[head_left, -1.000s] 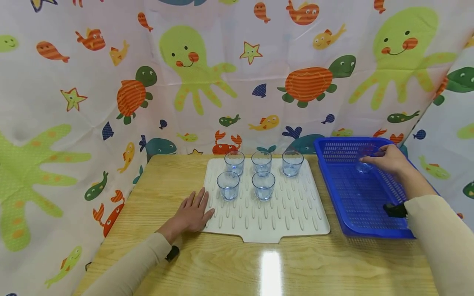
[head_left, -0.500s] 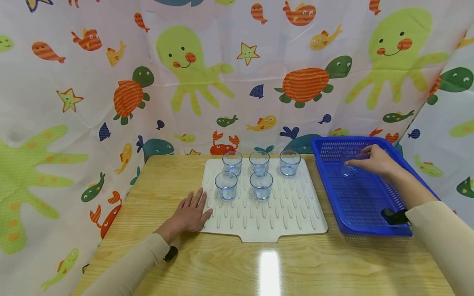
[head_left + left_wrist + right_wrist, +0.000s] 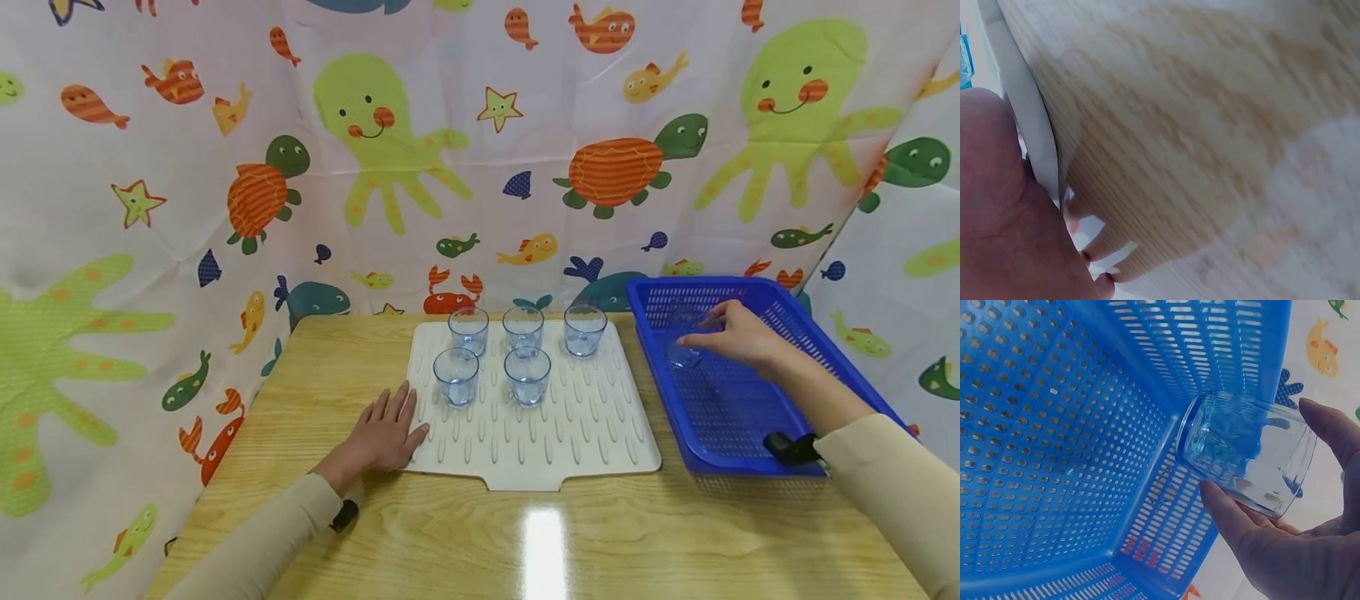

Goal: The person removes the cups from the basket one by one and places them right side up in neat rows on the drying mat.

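My right hand (image 3: 731, 337) grips a clear drinking glass (image 3: 1241, 450) between thumb and fingers, inside the blue plastic basket (image 3: 678, 425). In the right wrist view the glass is above the basket floor, close to a slotted side wall. My left hand (image 3: 382, 437) lies flat with spread fingers on the left edge of the white ridged drainer board (image 3: 525, 454). Several more glasses stand upright on that board: a back row with a right-hand glass (image 3: 584, 332), and a front pair, one glass (image 3: 457, 379) left of another glass (image 3: 528, 379).
A wooden table (image 3: 420, 533) carries the board and, at its right, the basket. Behind and at both sides hangs a white curtain (image 3: 442, 108) printed with sea animals. Raised basket walls surround my right hand. The board's right front part is bare ridges.
My right hand has moved left inside the basket with the glass, toward the basket's left wall. The left hand stays on the board's edge, and the head view has shifted slightly.
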Action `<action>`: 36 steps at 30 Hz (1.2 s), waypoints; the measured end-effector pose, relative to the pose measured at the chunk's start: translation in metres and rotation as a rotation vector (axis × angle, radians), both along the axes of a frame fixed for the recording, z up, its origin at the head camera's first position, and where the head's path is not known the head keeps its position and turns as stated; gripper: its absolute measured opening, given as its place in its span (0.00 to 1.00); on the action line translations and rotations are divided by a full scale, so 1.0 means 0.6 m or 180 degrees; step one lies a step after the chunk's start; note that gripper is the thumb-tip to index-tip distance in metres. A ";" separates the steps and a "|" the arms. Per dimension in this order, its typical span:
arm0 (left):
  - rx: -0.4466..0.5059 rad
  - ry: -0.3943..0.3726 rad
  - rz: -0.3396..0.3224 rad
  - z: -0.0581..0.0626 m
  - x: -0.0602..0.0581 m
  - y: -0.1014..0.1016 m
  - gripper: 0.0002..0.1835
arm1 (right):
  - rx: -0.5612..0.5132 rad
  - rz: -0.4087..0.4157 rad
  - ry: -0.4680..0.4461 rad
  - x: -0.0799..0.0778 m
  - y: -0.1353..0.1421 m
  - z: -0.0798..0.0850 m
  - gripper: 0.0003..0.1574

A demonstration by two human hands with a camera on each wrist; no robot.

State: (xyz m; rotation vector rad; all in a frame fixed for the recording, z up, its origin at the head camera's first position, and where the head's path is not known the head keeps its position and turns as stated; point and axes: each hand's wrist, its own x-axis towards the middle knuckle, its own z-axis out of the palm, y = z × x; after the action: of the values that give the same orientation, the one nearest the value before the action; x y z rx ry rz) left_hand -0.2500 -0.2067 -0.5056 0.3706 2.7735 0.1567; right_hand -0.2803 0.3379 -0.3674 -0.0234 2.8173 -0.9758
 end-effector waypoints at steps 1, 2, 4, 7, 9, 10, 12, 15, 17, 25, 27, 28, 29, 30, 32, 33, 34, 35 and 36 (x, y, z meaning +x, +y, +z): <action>-0.0019 -0.0008 -0.0001 0.000 0.000 0.000 0.42 | 0.0007 0.0006 -0.0013 0.001 -0.002 0.000 0.63; -0.0021 -0.0012 -0.0001 0.000 0.001 0.000 0.42 | 0.0014 0.0012 -0.0029 0.002 -0.004 0.000 0.63; -0.0027 -0.0006 -0.0006 0.000 0.001 0.000 0.42 | 0.0027 0.0023 -0.0059 0.004 -0.009 0.000 0.64; -0.0021 -0.0004 -0.0008 0.001 0.003 0.000 0.42 | -0.0009 0.0055 -0.0105 0.006 -0.015 0.001 0.64; 0.0006 0.0016 -0.0015 0.001 0.004 -0.001 0.42 | -0.0062 0.0076 -0.0131 0.008 -0.019 0.002 0.64; 0.0023 0.0032 -0.0018 0.001 0.004 -0.002 0.42 | -0.0092 0.0084 -0.0139 0.009 -0.020 0.002 0.63; 0.0017 0.0029 -0.0013 0.001 0.005 -0.002 0.42 | -0.0133 0.0096 -0.0138 0.012 -0.023 0.005 0.62; 0.0021 0.0025 -0.0010 0.005 0.007 -0.003 0.42 | -0.0156 0.0094 -0.0121 0.016 -0.024 0.011 0.63; 0.0026 0.0018 -0.0007 0.007 0.006 -0.003 0.42 | -0.0178 0.0091 -0.0108 0.019 -0.026 0.016 0.64; 0.0015 0.0054 -0.0020 0.005 0.002 -0.005 0.42 | -0.0259 0.0088 -0.0102 0.028 -0.030 0.032 0.67; 0.0025 0.0067 -0.0024 0.003 0.001 -0.005 0.42 | -0.0233 0.0087 -0.0087 0.030 -0.030 0.034 0.67; 0.0028 0.0065 -0.0022 0.002 0.000 -0.005 0.42 | -0.0216 0.0086 -0.0079 0.031 -0.031 0.035 0.67; 0.0026 0.0058 -0.0019 0.002 0.000 -0.005 0.42 | -0.0193 0.0084 -0.0070 0.031 -0.031 0.035 0.67; 0.0032 0.0051 -0.0017 0.001 0.000 -0.005 0.42 | -0.0164 0.0084 -0.0055 0.032 -0.031 0.036 0.67; 0.0038 0.0033 -0.0018 0.001 -0.001 -0.005 0.42 | -0.0129 0.0094 -0.0020 0.035 -0.031 0.038 0.67; 0.0033 0.0015 -0.0015 0.001 -0.001 -0.004 0.42 | -0.0105 0.0102 0.0002 0.037 -0.032 0.040 0.67; 0.0025 0.0001 -0.0014 0.001 -0.001 -0.004 0.42 | -0.0087 0.0112 0.0022 0.039 -0.032 0.041 0.67; 0.0023 -0.0005 -0.0021 0.001 -0.001 -0.003 0.43 | -0.0075 0.0118 0.0039 0.042 -0.032 0.043 0.66; 0.0035 -0.0004 -0.0026 0.001 -0.001 -0.001 0.43 | -0.0064 0.0124 0.0056 0.044 -0.033 0.045 0.66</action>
State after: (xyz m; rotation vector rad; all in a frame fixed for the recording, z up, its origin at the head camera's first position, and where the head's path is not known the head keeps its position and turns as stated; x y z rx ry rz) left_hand -0.2503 -0.2075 -0.5050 0.3845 2.7705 0.1702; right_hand -0.2537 0.3184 -0.3405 -0.0893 2.8117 -1.0001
